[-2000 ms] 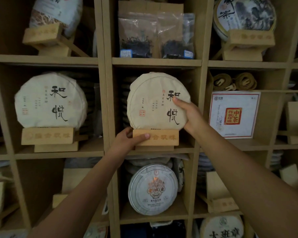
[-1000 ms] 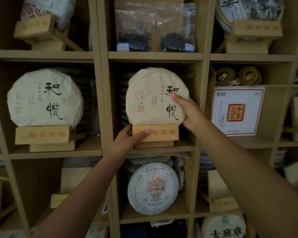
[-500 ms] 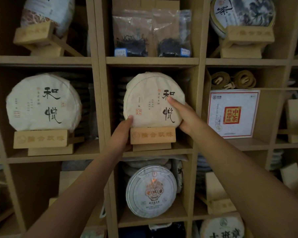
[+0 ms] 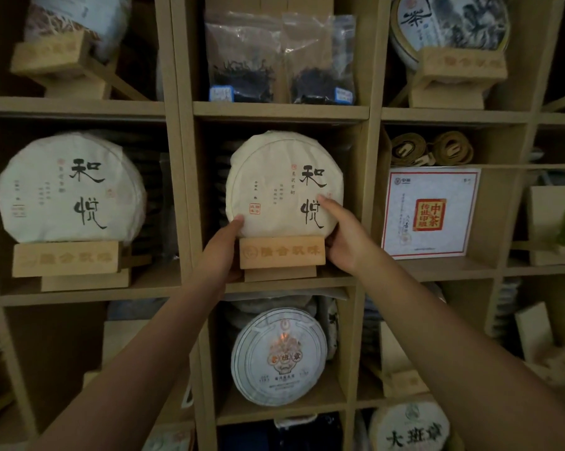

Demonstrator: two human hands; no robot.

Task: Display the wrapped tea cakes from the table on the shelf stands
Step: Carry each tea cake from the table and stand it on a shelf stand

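Note:
A round tea cake [image 4: 274,177] in cream paper with black calligraphy stands upright on a wooden stand [image 4: 282,252] in the middle cubby of the shelf. My left hand [image 4: 221,249] reaches up at the stand's left end, its thumb tip touching the cake's lower left edge. My right hand [image 4: 343,236] cups the cake's lower right edge, thumb lying across the printed face, fingers hidden behind the cake. A matching tea cake [image 4: 69,187] rests on its own stand [image 4: 64,258] in the left cubby.
The cubby above holds bags of loose tea [image 4: 279,56]. A white round cake [image 4: 279,356] leans in the cubby below. To the right stands a square white box [image 4: 429,211] with a red label. A painted cake [image 4: 450,24] sits on a stand at top right.
My left hand left the stand's front face and rose along its left end to the cake's lower edge. My right hand slid down to the cake's lower right rim.

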